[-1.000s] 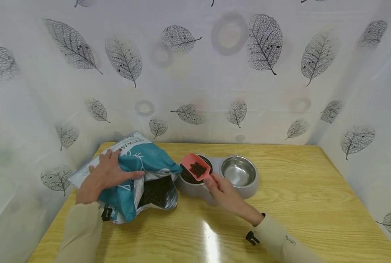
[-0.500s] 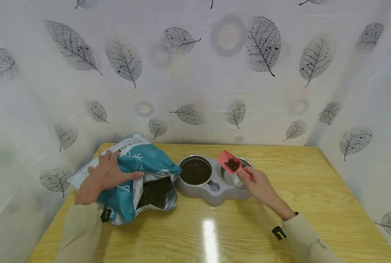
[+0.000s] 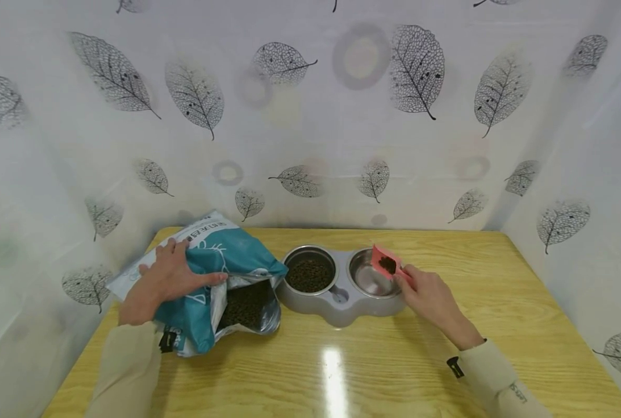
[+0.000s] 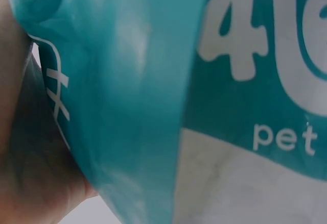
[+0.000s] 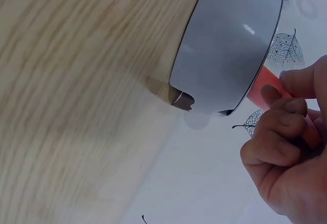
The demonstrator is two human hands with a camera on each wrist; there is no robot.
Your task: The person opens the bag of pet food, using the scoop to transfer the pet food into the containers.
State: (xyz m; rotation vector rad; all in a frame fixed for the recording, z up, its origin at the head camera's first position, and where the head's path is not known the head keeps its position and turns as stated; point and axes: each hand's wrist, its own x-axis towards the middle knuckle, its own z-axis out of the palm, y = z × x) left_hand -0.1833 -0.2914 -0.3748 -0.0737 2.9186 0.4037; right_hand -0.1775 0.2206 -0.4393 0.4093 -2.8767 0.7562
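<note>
My left hand (image 3: 172, 276) holds the teal and white pet food bag (image 3: 242, 247), its fingers spread over the top and its thumb along the mouth. The bag lies tilted, its foil-lined mouth showing brown kibble (image 3: 245, 305). In the left wrist view the bag's printed side (image 4: 138, 96) fills most of the picture. My right hand (image 3: 433, 299) grips the handle of a pink scoop (image 3: 381, 253), which is tilted above the right steel bowl (image 3: 365, 278) with some kibble in it. The right wrist view shows curled fingers (image 5: 278, 142) round the handle; the bowl stand hides the scoop's head.
The grey double bowl stand (image 3: 336, 313) sits mid-table, right of the bag. Its left bowl (image 3: 310, 273) contains kibble. The wooden table (image 3: 488, 290) extends to the right and front. A leaf-patterned curtain (image 3: 316, 116) encloses the back and sides.
My right hand has carried the scoop of kibble rightward from over the left bowl to over the right bowl, and the scoop has tilted. My left hand and the bag have stayed put.
</note>
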